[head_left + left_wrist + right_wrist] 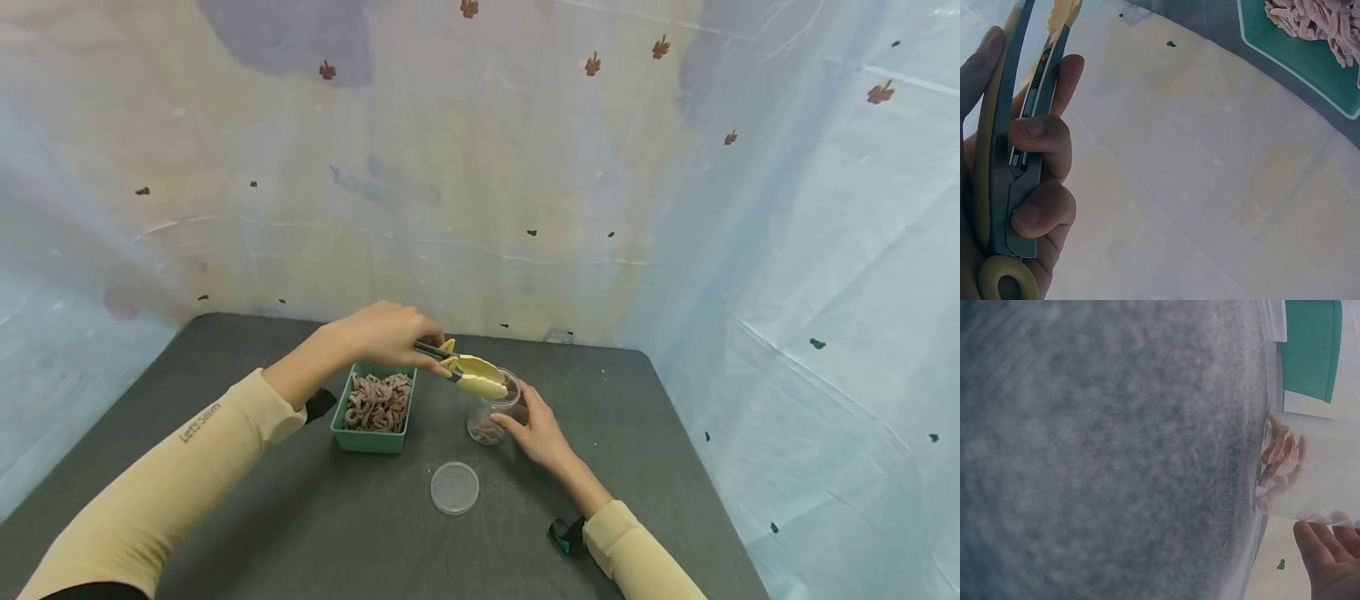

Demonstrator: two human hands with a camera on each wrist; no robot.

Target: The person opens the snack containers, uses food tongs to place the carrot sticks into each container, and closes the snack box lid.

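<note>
Gripping yellow-headed tongs [480, 379] in left hand [390, 335], clamping clear jar [483, 427] with right hand [542, 429]. Likely mid-transfer: pinkish-brown strips [378, 402] in jar bottom, more in green tray [371, 442] at left. Can't tell tong load. Next: probably release over jar mouth, return to tray. Lid [454, 488] off, on surface [637, 467].

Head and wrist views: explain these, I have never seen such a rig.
There is no machine: a person works with two bare hands. The wide picture comes from a camera worn on the head; the others come from one camera on each wrist. The left hand grips yellow-tipped tongs at the mouth of a clear jar; the right hand holds the jar, which has brownish strips at its bottom. Also on the dark table are a green tub of similar strips and a round clear lid.
</note>
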